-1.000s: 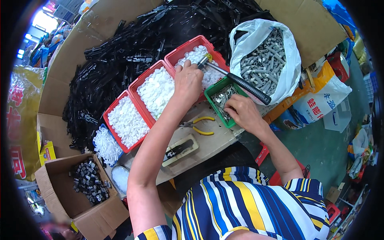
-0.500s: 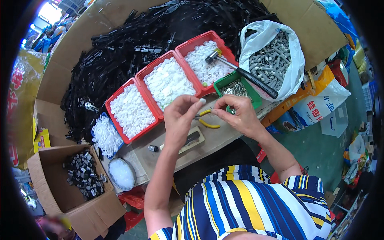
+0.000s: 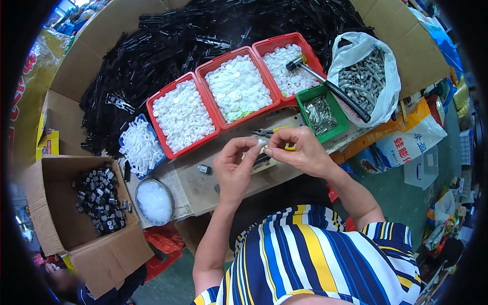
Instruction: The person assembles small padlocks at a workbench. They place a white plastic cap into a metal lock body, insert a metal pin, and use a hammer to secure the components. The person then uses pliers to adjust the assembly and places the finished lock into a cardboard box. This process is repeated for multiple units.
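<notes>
white cap (image 3: pixel 262 144) pinched between left hand (image 3: pixel 235 170) and right hand (image 3: pixel 300 151); three red trays (image 3: pixel 201 79) hold white caps, one green tray (image 3: pixel 333 104) holds metal pins.

Just beyond the grip, yellow-handled pliers (image 3: pixel 277 133) and the red trays (image 3: pixel 203 76) wall off the far side. Right of it stand the green bin (image 3: pixel 335 109) and hammer (image 3: pixel 328 86). Bare desk (image 3: pixel 203 190) lies left, past a small dark part (image 3: pixel 204 169).

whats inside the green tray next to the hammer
The green tray holds a loose heap of thin shiny metal pins. The heap covers most of the tray's floor, so anything beneath it cannot be seen. The hammer lies across its back corner.
</notes>
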The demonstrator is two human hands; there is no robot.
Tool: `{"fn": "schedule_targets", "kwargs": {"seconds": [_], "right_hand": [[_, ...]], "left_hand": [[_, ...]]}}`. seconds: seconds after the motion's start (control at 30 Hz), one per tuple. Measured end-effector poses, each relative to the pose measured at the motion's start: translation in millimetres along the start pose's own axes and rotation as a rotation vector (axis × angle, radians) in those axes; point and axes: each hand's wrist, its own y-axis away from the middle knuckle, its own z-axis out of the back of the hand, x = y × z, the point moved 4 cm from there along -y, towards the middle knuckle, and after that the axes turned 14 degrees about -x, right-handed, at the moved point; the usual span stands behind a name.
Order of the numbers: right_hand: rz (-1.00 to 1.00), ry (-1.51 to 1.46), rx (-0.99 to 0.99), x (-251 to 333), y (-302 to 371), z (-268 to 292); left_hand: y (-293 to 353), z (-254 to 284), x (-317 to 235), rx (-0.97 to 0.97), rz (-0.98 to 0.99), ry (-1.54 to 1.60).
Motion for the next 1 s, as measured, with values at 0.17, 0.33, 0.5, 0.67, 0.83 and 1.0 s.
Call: {"fn": "schedule_targets", "kwargs": {"seconds": [0.17,0.33,0.5,0.67,0.83,1.0], "right_hand": [[-0.306,-0.486,0.166,-20.3,4.7,-7.8],[-0.379,-0.775,0.165,-27.2,11.2,-18.3],[-0.235,-0.772,-0.015,-24.7,11.7,-13.6],[0.102,-0.419,-0.158,-15.1,12.7,-10.9],[0.389,-0.058,-0.136,2.6,10.5,-11.8],[0.639,0.333,0.077,-2.8,5.9,-26.5]], "left_hand": [[0.2,-4.1,-18.5,0.004,-0.490,-0.275],[5.5,-9.7,-22.3,0.016,-0.574,-0.290],[7.5,-4.4,-5.2,-0.036,-0.268,-0.035],[13.0,-4.2,3.3,-0.084,-0.125,0.115],[18.3,13.3,5.2,-0.111,-0.163,0.010],[29.7,43.8,-8.1,-0.128,-0.459,-0.519]]}}
